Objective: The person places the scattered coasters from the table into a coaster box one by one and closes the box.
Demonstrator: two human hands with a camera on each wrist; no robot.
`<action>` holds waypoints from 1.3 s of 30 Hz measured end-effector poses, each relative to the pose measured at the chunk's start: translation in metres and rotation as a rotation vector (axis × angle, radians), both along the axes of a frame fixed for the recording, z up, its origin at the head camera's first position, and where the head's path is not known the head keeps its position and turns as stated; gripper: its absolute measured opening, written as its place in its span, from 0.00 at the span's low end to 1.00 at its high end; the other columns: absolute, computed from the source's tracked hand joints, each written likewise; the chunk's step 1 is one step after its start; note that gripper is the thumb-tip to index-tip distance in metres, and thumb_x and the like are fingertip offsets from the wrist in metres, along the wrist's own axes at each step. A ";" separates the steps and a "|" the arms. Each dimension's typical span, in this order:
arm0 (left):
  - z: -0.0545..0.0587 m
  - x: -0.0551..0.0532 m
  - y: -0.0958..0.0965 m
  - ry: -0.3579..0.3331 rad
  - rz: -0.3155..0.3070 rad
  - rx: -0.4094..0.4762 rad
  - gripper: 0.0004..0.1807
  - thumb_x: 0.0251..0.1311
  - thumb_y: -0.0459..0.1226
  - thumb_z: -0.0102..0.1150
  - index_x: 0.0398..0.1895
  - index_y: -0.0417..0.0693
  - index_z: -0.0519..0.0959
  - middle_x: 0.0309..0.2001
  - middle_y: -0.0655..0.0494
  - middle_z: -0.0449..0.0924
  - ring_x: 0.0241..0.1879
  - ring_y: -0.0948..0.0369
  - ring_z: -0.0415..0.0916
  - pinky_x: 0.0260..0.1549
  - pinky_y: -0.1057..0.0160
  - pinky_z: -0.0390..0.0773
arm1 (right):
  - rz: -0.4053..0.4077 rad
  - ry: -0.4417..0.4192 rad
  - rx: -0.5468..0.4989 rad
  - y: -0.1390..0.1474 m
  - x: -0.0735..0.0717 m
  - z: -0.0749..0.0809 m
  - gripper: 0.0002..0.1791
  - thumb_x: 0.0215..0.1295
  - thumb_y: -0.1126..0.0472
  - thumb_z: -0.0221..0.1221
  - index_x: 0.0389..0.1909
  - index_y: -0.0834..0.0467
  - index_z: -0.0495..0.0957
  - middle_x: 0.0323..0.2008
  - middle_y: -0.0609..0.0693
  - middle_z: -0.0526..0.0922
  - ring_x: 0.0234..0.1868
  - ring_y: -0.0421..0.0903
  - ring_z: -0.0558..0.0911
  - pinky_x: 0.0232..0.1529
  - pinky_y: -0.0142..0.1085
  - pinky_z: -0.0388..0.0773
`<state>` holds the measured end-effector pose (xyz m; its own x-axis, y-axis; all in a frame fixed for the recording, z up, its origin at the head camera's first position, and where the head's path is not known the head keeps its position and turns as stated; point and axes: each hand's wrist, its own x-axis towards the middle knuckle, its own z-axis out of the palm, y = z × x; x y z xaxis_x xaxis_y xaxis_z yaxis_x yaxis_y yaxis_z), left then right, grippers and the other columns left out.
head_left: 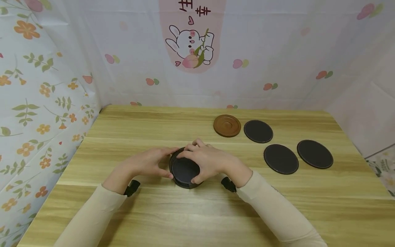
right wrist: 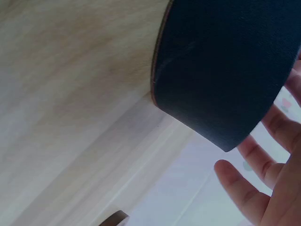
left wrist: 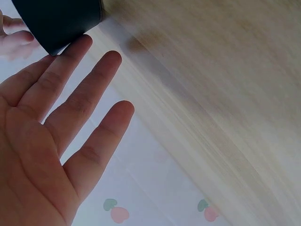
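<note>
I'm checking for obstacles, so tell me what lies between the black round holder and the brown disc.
The right hand, at the black holder, then bare wooden tabletop up to the brown disc. The head view shows this.

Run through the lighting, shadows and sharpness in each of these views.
Head view: a pale sheen brightens the near part of the tabletop, with soft shadows alongside the sleeves. Left wrist view: wood grain washed out and soft, a blurred shadow beside the black holder. Right wrist view: the black holder looks dark and bluish against pale, hazy wood.
</note>
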<state>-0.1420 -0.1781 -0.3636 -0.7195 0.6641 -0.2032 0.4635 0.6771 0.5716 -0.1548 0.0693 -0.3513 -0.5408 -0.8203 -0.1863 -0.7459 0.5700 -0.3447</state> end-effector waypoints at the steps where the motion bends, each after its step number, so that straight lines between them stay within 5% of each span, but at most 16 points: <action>1: 0.000 0.000 0.000 0.000 0.002 -0.002 0.52 0.53 0.52 0.73 0.77 0.46 0.58 0.72 0.50 0.67 0.70 0.52 0.67 0.67 0.48 0.69 | 0.002 -0.001 0.000 0.000 0.000 0.000 0.44 0.50 0.44 0.72 0.70 0.44 0.68 0.67 0.46 0.66 0.63 0.49 0.62 0.56 0.49 0.75; 12: 0.000 -0.001 0.001 0.019 0.007 -0.010 0.52 0.51 0.52 0.74 0.76 0.45 0.59 0.70 0.52 0.70 0.70 0.53 0.68 0.67 0.48 0.69 | -0.024 0.022 -0.071 0.024 -0.003 0.000 0.42 0.50 0.45 0.74 0.68 0.47 0.70 0.68 0.49 0.66 0.67 0.51 0.63 0.60 0.50 0.75; 26: 0.002 0.001 0.001 0.068 -0.012 -0.025 0.51 0.52 0.51 0.74 0.76 0.41 0.60 0.69 0.49 0.71 0.69 0.50 0.68 0.68 0.47 0.68 | -0.224 0.051 -0.124 0.114 -0.002 -0.005 0.41 0.53 0.48 0.73 0.68 0.51 0.69 0.70 0.57 0.64 0.69 0.60 0.62 0.61 0.59 0.71; 39: 0.001 0.001 0.000 0.076 -0.015 -0.032 0.52 0.52 0.52 0.73 0.76 0.42 0.59 0.70 0.48 0.70 0.71 0.49 0.66 0.68 0.46 0.67 | -0.353 0.065 -0.086 0.166 -0.004 -0.002 0.40 0.56 0.48 0.71 0.70 0.51 0.68 0.71 0.59 0.61 0.70 0.64 0.58 0.58 0.64 0.70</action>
<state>-0.1406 -0.1780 -0.3624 -0.7237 0.6690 -0.1694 0.5153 0.6871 0.5122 -0.1592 0.2355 -0.3533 -0.8018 -0.5922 -0.0803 -0.5305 0.7671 -0.3607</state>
